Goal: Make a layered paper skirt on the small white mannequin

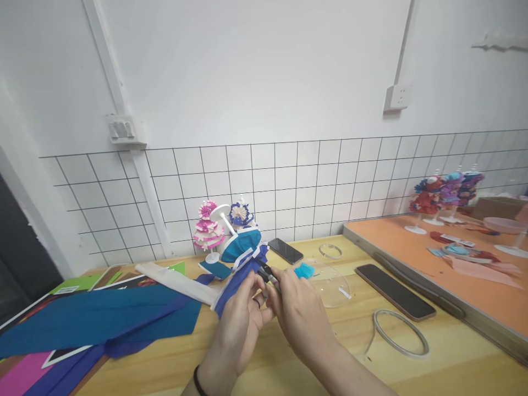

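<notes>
In front of me my left hand (238, 319) is closed on a strip of dark blue crepe paper (236, 286), backed by a white strip along its edge. My right hand (303, 311) is closed round a small dark-tipped hand tool (267, 270), scissors or pliers; its tip reaches the blue paper, and the fist hides the handles. Right beyond my hands leans a white stand (226, 223) with a teal pleated paper layer (243, 245) on it. I cannot tell whether the blue strip is joined to it.
Behind are a pink tiered paper tree (208, 231) and a blue-cream one (240, 213). Teal crepe sheets (103, 313) lie left. To the right are phones (395, 291), a clear disc (330, 283), wire coils (402, 333) and an orange raised board (396, 231).
</notes>
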Motion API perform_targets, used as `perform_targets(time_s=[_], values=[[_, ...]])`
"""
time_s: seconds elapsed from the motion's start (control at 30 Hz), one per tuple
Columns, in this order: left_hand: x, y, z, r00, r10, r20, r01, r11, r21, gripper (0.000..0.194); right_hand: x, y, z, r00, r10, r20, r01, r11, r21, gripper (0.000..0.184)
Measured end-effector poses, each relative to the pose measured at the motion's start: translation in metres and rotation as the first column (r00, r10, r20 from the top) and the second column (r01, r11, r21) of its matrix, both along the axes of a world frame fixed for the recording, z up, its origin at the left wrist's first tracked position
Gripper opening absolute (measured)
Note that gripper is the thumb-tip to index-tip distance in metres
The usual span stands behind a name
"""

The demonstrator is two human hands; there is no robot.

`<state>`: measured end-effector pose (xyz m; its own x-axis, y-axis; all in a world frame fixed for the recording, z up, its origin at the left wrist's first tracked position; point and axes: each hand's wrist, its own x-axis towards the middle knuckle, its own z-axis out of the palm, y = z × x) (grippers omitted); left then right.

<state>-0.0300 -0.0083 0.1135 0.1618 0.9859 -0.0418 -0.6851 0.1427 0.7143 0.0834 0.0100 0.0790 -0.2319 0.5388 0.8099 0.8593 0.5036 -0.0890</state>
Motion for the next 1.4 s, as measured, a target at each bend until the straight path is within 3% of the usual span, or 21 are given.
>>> perform_targets(time_s=[0.83, 1.4], values=[[0.0013, 0.0029, -0.0017, 1.0, -0.014, -0.027, 0.014, 1.0, 0.007, 0.024, -0.0001, 0.0023, -0.0019, 0.999, -0.041, 0.03, 0.039, 0.997, 0.071, 0.022], [0.0013, 0.0018, -0.0027, 0.999, -0.015, -0.045, 0.015, 1.0, -0.005, 0.027, -0.0005, 0.0022, -0.0003, 0.998, -0.046, 0.042, 0.044, 0.998, 0.036, 0.024]])
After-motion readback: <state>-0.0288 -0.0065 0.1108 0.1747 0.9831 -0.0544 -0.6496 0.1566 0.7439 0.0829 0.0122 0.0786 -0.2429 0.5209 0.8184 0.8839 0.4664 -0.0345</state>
